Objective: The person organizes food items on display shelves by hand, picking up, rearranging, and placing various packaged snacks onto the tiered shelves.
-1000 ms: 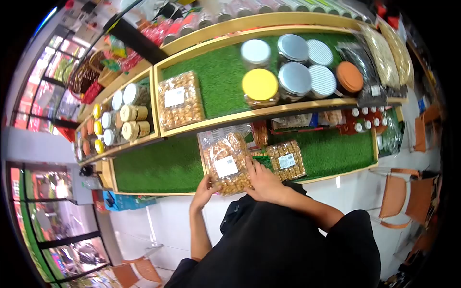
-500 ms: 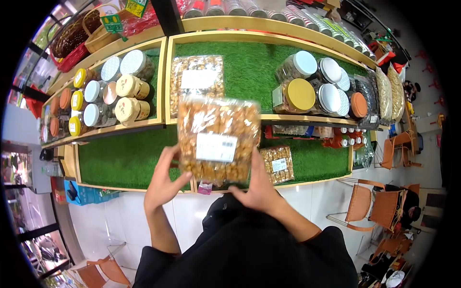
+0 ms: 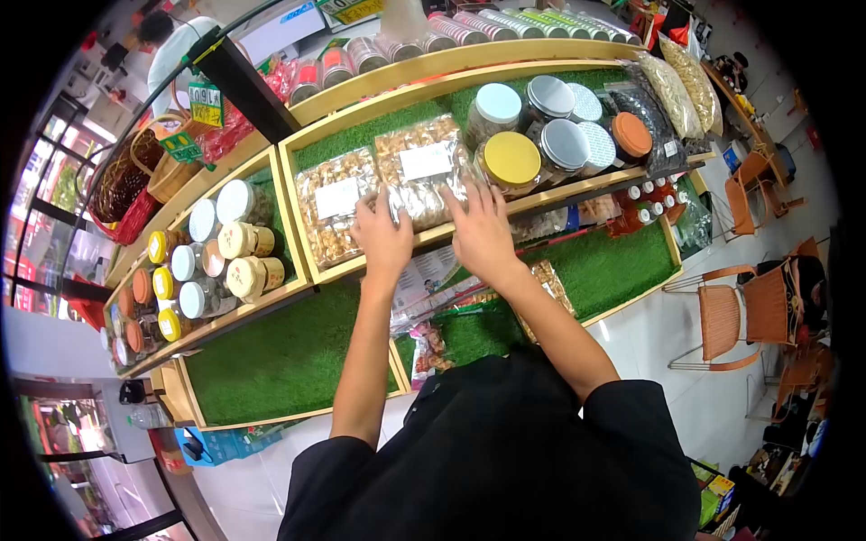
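Observation:
A clear bag of brown nut-like snack pieces with a white label (image 3: 426, 162) lies on the green turf of the upper shelf. My left hand (image 3: 386, 236) touches its near left corner, fingers stretched and slightly apart. At the near right side, my right hand (image 3: 484, 236) rests spread fingers on the wrapper. Both thumbs are hard to make out. Directly left lies a similar snack bag (image 3: 336, 200), also labelled. A third snack bag (image 3: 552, 287) is on the lower shelf, partly hidden by my right forearm.
Jars, including a yellow-lidded one (image 3: 511, 160), stand close to the right of the bags. Capped jars (image 3: 245, 239) fill the left compartment. A wooden rim (image 3: 433, 236) edges the upper shelf. A black post (image 3: 236, 86) rises behind. Orange chairs (image 3: 708, 316) stand right.
The bag that was held up between my hands now lies on the upper shelf beside the other one. My hands have reached forward with it, and the view has turned.

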Demonstrator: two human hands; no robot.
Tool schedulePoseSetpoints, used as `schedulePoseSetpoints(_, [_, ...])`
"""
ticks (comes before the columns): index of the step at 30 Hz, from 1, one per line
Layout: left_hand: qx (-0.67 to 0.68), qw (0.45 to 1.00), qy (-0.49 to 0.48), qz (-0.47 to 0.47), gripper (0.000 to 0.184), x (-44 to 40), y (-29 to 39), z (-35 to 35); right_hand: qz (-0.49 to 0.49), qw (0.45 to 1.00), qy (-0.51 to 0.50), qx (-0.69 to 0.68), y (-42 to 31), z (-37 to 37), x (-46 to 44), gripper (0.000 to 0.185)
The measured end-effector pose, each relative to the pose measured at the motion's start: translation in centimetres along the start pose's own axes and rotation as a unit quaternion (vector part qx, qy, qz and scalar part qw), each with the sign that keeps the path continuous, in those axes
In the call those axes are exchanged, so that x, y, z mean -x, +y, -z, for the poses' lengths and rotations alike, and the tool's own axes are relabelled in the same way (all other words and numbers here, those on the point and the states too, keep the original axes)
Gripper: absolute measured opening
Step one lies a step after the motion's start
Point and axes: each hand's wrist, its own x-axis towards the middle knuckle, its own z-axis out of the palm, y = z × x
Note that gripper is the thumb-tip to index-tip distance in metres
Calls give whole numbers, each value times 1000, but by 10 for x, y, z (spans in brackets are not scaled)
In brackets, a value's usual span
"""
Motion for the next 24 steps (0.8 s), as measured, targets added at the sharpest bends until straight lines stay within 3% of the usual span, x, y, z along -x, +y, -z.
schedulePoseSetpoints(1, [-75,994,58,-50,52,7,5,-3,-3,1000,-4,-5,-4,-4,8,67])
schedulePoseSetpoints(8, [-109,991,49,-66,49,26,12,-12,-3,993,-28,-117,6,-25,39,71])
schedulePoseSetpoints(11, [-152,988,6,-26,52,39,24,-14,16,986,-8,-164,17,-27,56,62])
schedulePoseSetpoints(13, [-164,986,-17,-21,62,56,38,-15,40,957,18,-286,31,-37,77,49])
schedulePoseSetpoints(14, [-158,987,-12,-21,65,65,42,-18,5,945,12,-326,38,-41,89,39])
schedulePoseSetpoints(17, [-166,985,-33,-19,69,94,54,-26,-66,944,-31,-323,89,-59,127,39])
schedulePoseSetpoints(19, [-19,999,-28,12,65,116,57,-39,-153,946,-22,-284,132,-91,165,44])
schedulePoseSetpoints(21, [128,941,-209,235,58,143,44,-63,-238,947,-56,-210,178,-123,219,51])
schedulePoseSetpoints(23, [96,923,-344,145,53,186,9,-110,-387,874,-242,-170,209,-124,255,60])
schedulePoseSetpoints(24, [78,875,-442,182,53,209,0,-129,-394,868,-247,-175,220,-131,280,60])
